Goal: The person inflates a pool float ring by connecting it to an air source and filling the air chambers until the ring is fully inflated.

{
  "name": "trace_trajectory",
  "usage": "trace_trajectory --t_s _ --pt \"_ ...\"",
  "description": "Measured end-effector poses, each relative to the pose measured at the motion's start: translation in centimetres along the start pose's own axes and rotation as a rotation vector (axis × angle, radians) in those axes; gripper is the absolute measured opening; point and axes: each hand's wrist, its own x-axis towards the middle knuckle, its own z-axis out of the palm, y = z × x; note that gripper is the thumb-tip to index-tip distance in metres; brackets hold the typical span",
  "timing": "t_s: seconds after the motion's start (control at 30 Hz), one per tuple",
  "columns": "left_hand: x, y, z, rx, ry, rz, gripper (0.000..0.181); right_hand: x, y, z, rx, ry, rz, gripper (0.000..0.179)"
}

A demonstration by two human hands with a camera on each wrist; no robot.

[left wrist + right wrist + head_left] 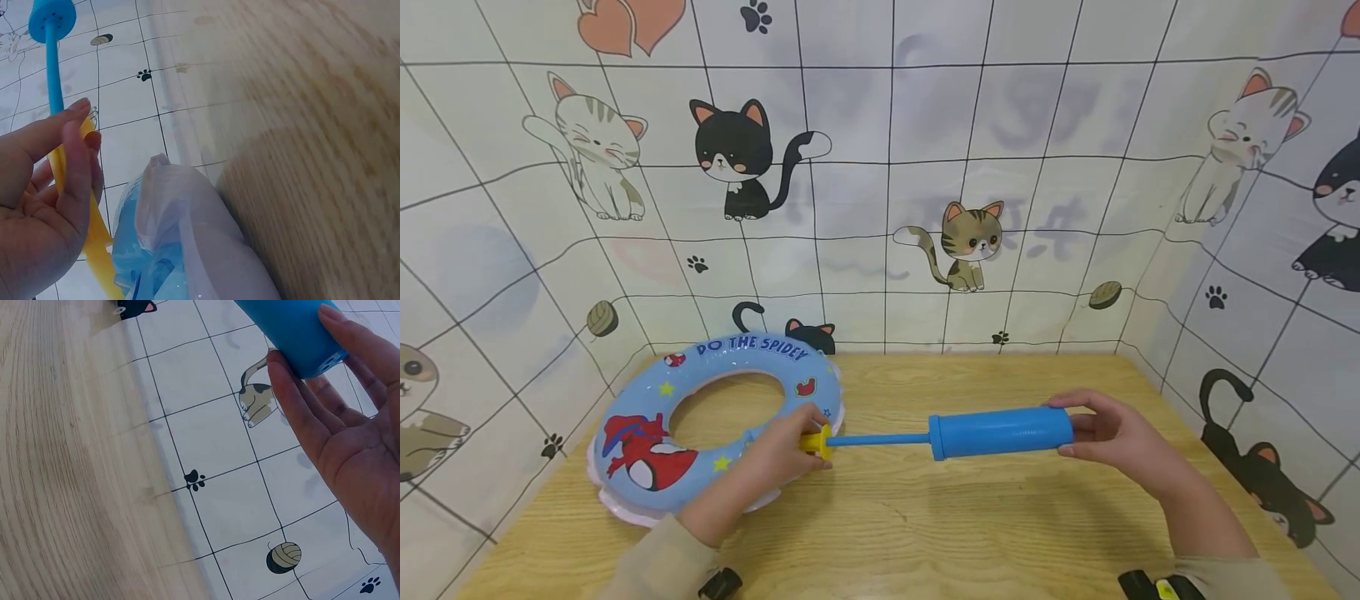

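Observation:
A blue hand pump stretches between my two hands in the head view, its thin blue rod drawn out of the barrel. My left hand grips the yellow handle at the rod's end, fingers curled round it in the left wrist view. At the barrel's other end, my right hand pinches the rim between thumb and fingers. The right wrist view shows small holes in that end of the barrel. Behind and under my left hand lies a light-blue inflatable swim ring, partly covered by that hand.
A wooden tabletop carries the swim ring on its left side. White cat-print sheeting with grid lines walls off the back and both sides. Shadows of the hands and pump fall on the wood.

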Motion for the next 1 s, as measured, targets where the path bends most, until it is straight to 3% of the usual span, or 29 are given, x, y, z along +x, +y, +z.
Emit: trace_trajectory --t_s 0.17,0.33,0.6,1.0 --pt "-0.1 0.4 0.5 -0.012 0.015 0.02 0.046 0.0 -0.3 0.6 -0.023 0.078 -0.008 0.051" --pt "0.2 0.8 1.0 0.009 0.033 0.042 0.045 0.5 -0.2 1.7 -0.069 0.157 0.06 0.05" --pt "0.9 1.3 1.9 -0.003 0.068 0.06 0.046 2.2 0.1 3.8 -0.045 0.136 0.124 0.052" --pt "1.5 2.8 3.4 -0.01 0.083 0.02 0.049 4.0 -0.1 6.3 -0.034 0.103 0.152 0.051"
